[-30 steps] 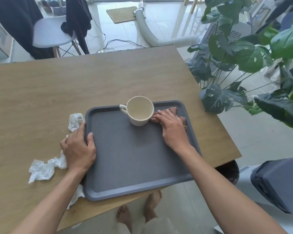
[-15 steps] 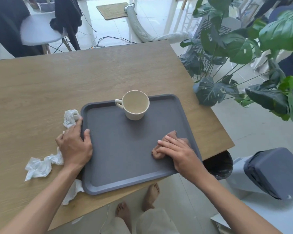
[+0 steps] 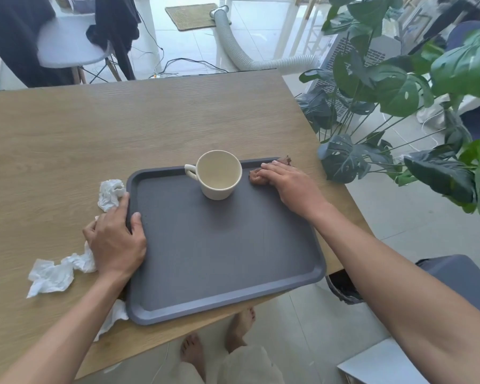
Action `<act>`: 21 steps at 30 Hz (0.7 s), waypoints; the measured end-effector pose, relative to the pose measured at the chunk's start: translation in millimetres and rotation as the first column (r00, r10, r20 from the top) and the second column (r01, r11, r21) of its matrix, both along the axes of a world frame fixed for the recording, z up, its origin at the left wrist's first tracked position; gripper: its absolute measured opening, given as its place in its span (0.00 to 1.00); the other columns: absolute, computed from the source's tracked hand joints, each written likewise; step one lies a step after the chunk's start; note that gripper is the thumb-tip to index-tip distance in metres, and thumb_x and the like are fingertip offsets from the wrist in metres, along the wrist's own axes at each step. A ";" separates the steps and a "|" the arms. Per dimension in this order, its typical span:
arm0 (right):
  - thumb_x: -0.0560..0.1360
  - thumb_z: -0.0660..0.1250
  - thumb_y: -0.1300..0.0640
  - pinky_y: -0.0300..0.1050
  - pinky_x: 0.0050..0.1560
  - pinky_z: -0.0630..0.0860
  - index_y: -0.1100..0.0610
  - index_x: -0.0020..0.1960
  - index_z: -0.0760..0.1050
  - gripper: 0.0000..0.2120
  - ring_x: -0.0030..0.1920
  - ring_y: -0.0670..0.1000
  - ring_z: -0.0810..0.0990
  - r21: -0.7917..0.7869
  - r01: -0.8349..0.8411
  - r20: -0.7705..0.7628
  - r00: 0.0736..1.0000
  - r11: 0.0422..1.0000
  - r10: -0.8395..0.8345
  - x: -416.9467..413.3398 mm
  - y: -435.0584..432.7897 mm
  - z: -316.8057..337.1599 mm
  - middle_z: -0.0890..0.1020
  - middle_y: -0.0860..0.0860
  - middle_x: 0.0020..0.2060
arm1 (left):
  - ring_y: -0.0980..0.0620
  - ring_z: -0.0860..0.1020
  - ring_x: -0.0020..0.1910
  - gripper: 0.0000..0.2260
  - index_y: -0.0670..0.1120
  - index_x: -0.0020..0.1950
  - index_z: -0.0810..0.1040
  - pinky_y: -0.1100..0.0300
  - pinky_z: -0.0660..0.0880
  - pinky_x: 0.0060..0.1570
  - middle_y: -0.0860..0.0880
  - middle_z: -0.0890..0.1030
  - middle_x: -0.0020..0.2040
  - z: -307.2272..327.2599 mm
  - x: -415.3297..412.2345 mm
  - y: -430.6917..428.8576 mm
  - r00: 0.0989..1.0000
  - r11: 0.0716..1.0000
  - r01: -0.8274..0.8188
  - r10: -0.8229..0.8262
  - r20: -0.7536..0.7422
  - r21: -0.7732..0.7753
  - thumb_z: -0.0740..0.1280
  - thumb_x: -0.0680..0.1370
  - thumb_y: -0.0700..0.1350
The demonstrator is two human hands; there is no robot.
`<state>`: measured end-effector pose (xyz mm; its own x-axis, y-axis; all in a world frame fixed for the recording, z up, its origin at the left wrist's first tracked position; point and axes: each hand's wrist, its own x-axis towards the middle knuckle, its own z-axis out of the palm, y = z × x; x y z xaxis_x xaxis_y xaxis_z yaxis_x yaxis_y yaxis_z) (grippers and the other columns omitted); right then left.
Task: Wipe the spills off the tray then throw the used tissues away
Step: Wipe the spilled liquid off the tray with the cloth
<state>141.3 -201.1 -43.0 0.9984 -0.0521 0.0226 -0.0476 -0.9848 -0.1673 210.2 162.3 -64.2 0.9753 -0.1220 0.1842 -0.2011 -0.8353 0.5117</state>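
A dark grey tray (image 3: 219, 259) lies on the wooden table (image 3: 122, 128), its near edge overhanging the table's front. A cream cup (image 3: 219, 174) stands at the tray's far middle. My right hand (image 3: 291, 184) presses a brown, soaked tissue (image 3: 257, 177) flat against the tray's far right corner, fingers straight. My left hand (image 3: 114, 239) grips the tray's left rim, thumb inside it. Crumpled white tissues (image 3: 58, 273) lie on the table beside that hand, one wad (image 3: 110, 192) near the tray's far left corner, another (image 3: 114, 317) under my forearm.
A dark waste bin (image 3: 344, 289) stands on the floor under the table's right front corner. A large leafy plant (image 3: 399, 92) crowds the right side. A white chair (image 3: 67, 48) with dark clothes and a hose (image 3: 247, 56) lie beyond the table.
My right hand has slid the brown tissue from the tray's near right part up to its far right corner. My left hand has kept its hold on the left rim.
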 end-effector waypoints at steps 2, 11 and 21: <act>0.74 0.62 0.69 0.55 0.66 0.68 0.53 0.65 0.73 0.22 0.68 0.54 0.71 -0.022 0.009 0.013 1.000 1.000 -0.009 -14.5 2.1 2.0 0.74 0.50 0.67 | 0.41 0.76 0.48 0.23 0.45 0.70 0.72 0.46 0.62 0.57 0.43 0.79 0.45 -0.2 -0.9 -0.9 1.000 1.000 -0.014 0.014 -0.005 -0.001 0.58 0.76 0.48; 0.70 0.68 0.67 0.47 0.57 0.73 0.49 0.59 0.77 0.21 0.60 0.49 0.77 0.002 0.169 -0.005 0.986 0.986 -0.169 -121.6 61.2 27.4 0.79 0.46 0.60 | 0.40 0.76 0.50 0.23 0.45 0.70 0.72 0.47 0.62 0.58 0.41 0.80 0.48 -4.0 -0.9 -1.6 1.000 1.000 -0.022 0.022 0.005 0.021 0.57 0.76 0.48; 0.72 0.63 0.65 0.32 0.67 0.54 0.49 0.59 0.78 0.19 0.68 0.44 0.69 0.244 0.086 -0.024 0.996 0.966 -0.083 -175.7 140.8 17.7 0.77 0.43 0.64 | 0.41 0.76 0.50 0.22 0.46 0.69 0.72 0.48 0.61 0.58 0.42 0.80 0.48 -2.8 -0.2 0.4 1.000 1.000 -0.002 0.002 0.003 0.011 0.57 0.76 0.49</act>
<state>-34.4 -60.3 -25.3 0.9902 -0.1389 -0.0144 -0.1330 -0.9063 -0.4013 210.0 162.7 -67.0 0.9749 -0.1223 0.1858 -0.2012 -0.8410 0.5022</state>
